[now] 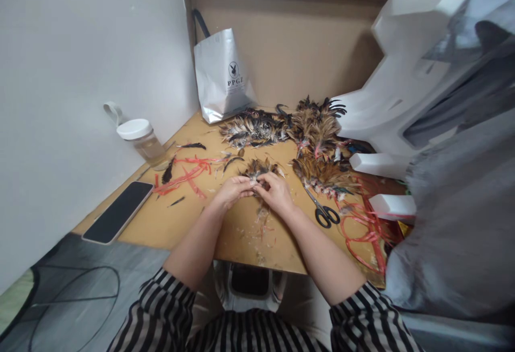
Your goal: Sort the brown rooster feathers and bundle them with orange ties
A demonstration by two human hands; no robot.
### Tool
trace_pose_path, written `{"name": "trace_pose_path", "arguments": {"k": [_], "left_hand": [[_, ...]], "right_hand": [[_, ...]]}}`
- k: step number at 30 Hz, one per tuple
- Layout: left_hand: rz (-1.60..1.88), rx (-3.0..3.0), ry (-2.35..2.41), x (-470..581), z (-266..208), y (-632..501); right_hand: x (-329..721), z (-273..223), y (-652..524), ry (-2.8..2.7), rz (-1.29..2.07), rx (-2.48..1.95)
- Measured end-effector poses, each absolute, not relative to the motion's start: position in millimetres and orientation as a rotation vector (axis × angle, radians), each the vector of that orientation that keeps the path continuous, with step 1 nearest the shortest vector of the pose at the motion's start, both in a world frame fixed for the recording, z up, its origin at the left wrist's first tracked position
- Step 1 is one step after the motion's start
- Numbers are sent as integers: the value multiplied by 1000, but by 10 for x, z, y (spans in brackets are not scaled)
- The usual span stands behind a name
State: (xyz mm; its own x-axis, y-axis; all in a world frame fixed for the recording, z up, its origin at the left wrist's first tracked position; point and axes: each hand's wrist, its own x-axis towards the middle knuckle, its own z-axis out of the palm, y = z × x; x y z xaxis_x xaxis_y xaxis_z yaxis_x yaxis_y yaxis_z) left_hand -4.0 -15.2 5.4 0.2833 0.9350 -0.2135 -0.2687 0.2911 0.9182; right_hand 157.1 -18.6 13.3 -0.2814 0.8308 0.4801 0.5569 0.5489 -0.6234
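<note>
The left hand [232, 192] and right hand [277, 193] are pinching a small feather bunch [260, 167] between them, over the tabletop's [237, 234] middle; a firm, light-fingered hold near its base is probably serving best.

The feather bundle [260, 167] looks rough and frayed; the tote bag [219, 81] glossy and metallic; the scissor handles [326, 211] smooth plastic; the cardboard panel [298, 46] matt.

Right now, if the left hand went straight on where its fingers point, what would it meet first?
Most likely the right hand: its fingers lie just ahead of the left hand, at the base of the small feather bunch. Exact depth between the fingertips is unclear.
</note>
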Motion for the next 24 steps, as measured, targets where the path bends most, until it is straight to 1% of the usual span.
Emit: {"name": "trace_pose_path", "arguments": {"k": [4,9,11,18,24], "left_hand": [[1001,956,941,-40,51,-144],[956,1069,994,-29,49,-146],[930,1111,1006,-27,36,-148],[890,1180,993,-19,17,-159],[928,1216,1045,-24,84,-166]], "right_hand": [[1565,91,-129,-1861,614,-1077],[1553,43,-54,-1547,1095,-1025],[1547,38,-48,-1443,1204,-1025],[1500,54,-82,-1234,1334,-1028],[1476,97,-114,-1209,1366,-991]]}}
